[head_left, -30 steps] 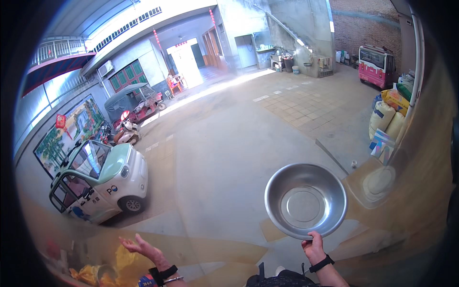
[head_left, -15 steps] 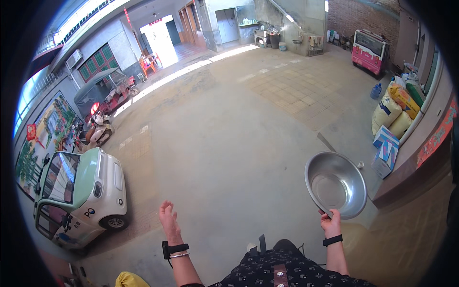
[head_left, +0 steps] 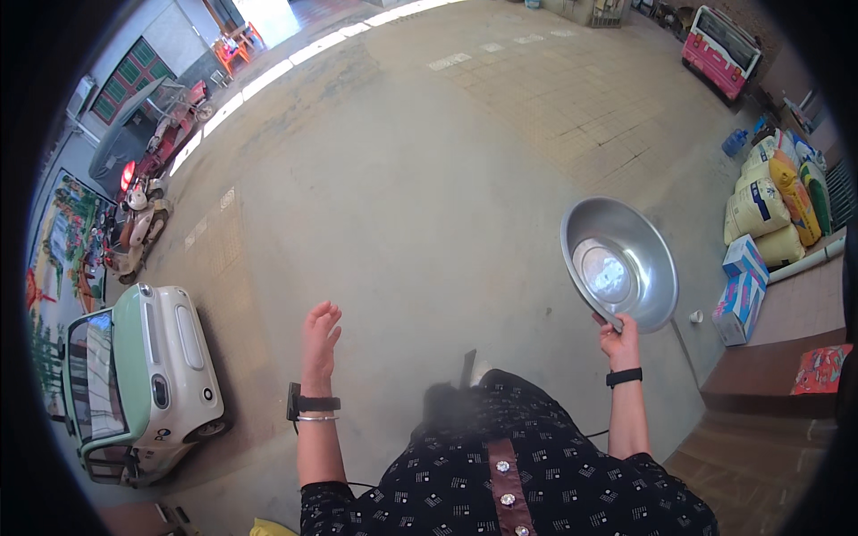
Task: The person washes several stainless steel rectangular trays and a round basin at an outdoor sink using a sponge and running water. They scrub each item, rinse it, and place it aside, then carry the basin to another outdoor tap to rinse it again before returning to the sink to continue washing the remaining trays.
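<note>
A wide silver metal basin (head_left: 651, 259) hangs out to my right, tilted so that its bare inside shows. My right hand (head_left: 618, 339) grips its near rim, thumb and fingers closed on the edge. Out in front on the left, my left hand (head_left: 320, 338) is raised with its fingers loosely stretched and nothing in them; it touches nothing. Each wrist carries a black band, and a bangle circles the left one. Below the hands lies the grey concrete floor (head_left: 429, 241).
A small green and white car (head_left: 170, 375) stands at left, with a scooter (head_left: 143, 228) beyond it. Along the right wall are stuffed sacks (head_left: 760, 210), blue-and-white boxes (head_left: 740, 295) and a blue water jug (head_left: 735, 141). A pink vehicle (head_left: 717, 58) is at the far right.
The view has tipped further down and the surroundings have shifted. Both hands sit higher in the picture, the basin still in my right hand. The left hand remains free.
</note>
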`<action>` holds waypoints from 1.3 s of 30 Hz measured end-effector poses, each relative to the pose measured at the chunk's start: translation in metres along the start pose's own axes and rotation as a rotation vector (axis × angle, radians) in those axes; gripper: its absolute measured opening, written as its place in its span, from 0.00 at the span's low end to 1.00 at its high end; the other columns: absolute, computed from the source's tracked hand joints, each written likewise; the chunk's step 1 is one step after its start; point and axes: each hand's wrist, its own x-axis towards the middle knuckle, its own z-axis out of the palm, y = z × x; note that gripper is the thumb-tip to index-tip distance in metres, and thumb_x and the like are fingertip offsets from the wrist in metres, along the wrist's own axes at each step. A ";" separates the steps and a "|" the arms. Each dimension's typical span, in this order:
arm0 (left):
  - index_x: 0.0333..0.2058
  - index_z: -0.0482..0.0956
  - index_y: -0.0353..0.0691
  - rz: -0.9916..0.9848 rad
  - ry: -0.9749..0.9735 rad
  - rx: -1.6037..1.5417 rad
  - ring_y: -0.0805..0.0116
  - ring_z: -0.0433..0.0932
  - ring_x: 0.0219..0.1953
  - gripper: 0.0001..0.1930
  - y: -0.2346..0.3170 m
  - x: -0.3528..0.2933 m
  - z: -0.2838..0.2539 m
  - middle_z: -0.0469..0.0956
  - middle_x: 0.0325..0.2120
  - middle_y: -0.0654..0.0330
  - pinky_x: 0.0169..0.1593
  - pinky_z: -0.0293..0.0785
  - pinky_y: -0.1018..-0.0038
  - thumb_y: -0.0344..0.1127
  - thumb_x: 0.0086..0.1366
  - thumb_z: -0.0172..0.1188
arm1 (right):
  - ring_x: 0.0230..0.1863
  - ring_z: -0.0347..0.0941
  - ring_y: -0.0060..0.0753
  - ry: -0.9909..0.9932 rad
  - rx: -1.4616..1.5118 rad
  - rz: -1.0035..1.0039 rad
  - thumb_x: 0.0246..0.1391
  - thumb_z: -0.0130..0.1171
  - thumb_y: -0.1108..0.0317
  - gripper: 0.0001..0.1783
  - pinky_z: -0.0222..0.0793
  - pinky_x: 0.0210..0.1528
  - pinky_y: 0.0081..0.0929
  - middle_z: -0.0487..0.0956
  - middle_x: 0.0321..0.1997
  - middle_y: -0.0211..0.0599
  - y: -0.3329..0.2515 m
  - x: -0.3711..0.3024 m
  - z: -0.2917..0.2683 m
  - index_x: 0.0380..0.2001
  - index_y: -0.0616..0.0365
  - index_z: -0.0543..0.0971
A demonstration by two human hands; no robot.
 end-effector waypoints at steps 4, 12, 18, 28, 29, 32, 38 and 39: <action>0.55 0.69 0.42 -0.160 0.058 0.022 0.68 0.70 0.57 0.17 0.015 0.133 0.021 0.74 0.50 0.63 0.60 0.61 0.63 0.37 0.68 0.51 | 0.41 0.78 0.52 -0.009 -0.083 0.038 0.45 0.57 0.78 0.21 0.69 0.21 0.18 0.77 0.47 0.62 -0.006 0.121 0.146 0.46 0.66 0.70; 0.53 0.70 0.43 -0.208 0.094 -0.001 0.73 0.72 0.53 0.16 0.090 0.521 0.120 0.75 0.48 0.65 0.54 0.66 0.72 0.37 0.69 0.51 | 0.38 0.80 0.50 -0.048 -0.118 -0.080 0.48 0.54 0.78 0.19 0.67 0.19 0.16 0.78 0.44 0.57 0.006 0.339 0.414 0.46 0.69 0.68; 0.48 0.73 0.46 -0.101 -0.181 0.073 0.77 0.75 0.48 0.13 0.208 0.771 0.287 0.77 0.42 0.69 0.50 0.67 0.76 0.38 0.67 0.58 | 0.24 0.72 0.29 0.092 -0.046 -0.078 0.48 0.55 0.76 0.07 0.66 0.19 0.17 0.78 0.32 0.43 -0.027 0.480 0.582 0.33 0.61 0.72; 0.49 0.73 0.45 -0.160 -0.103 0.047 0.73 0.73 0.50 0.14 0.309 1.213 0.500 0.77 0.44 0.66 0.53 0.65 0.68 0.39 0.67 0.55 | 0.25 0.78 0.39 0.164 0.047 -0.161 0.45 0.55 0.75 0.08 0.70 0.15 0.13 0.80 0.34 0.52 -0.075 0.860 0.908 0.32 0.62 0.73; 0.49 0.73 0.45 -0.163 -0.121 0.029 0.73 0.73 0.50 0.14 0.318 1.247 0.514 0.76 0.43 0.66 0.53 0.65 0.68 0.39 0.67 0.55 | 0.26 0.78 0.39 0.101 0.053 -0.142 0.45 0.55 0.75 0.09 0.69 0.15 0.12 0.80 0.35 0.54 -0.078 0.895 0.948 0.33 0.63 0.73; 0.49 0.73 0.45 -0.185 -0.023 0.023 0.72 0.74 0.48 0.15 0.344 1.362 0.539 0.77 0.42 0.66 0.53 0.66 0.67 0.38 0.64 0.58 | 0.27 0.78 0.43 0.119 0.033 -0.161 0.44 0.55 0.75 0.14 0.68 0.14 0.11 0.79 0.37 0.57 -0.098 1.006 1.074 0.38 0.65 0.72; 0.46 0.73 0.48 -0.210 0.137 -0.056 0.74 0.75 0.43 0.14 0.402 1.675 0.623 0.76 0.39 0.68 0.47 0.67 0.70 0.36 0.62 0.60 | 0.28 0.78 0.45 0.003 0.100 -0.137 0.43 0.55 0.73 0.15 0.65 0.14 0.13 0.78 0.35 0.54 -0.107 1.209 1.322 0.38 0.62 0.72; 0.45 0.73 0.48 -0.195 0.103 -0.060 0.75 0.75 0.42 0.12 0.418 1.729 0.655 0.77 0.38 0.69 0.47 0.67 0.70 0.36 0.63 0.58 | 0.31 0.79 0.48 0.001 0.105 -0.165 0.43 0.55 0.74 0.17 0.65 0.14 0.13 0.78 0.37 0.60 -0.115 1.236 1.364 0.40 0.64 0.72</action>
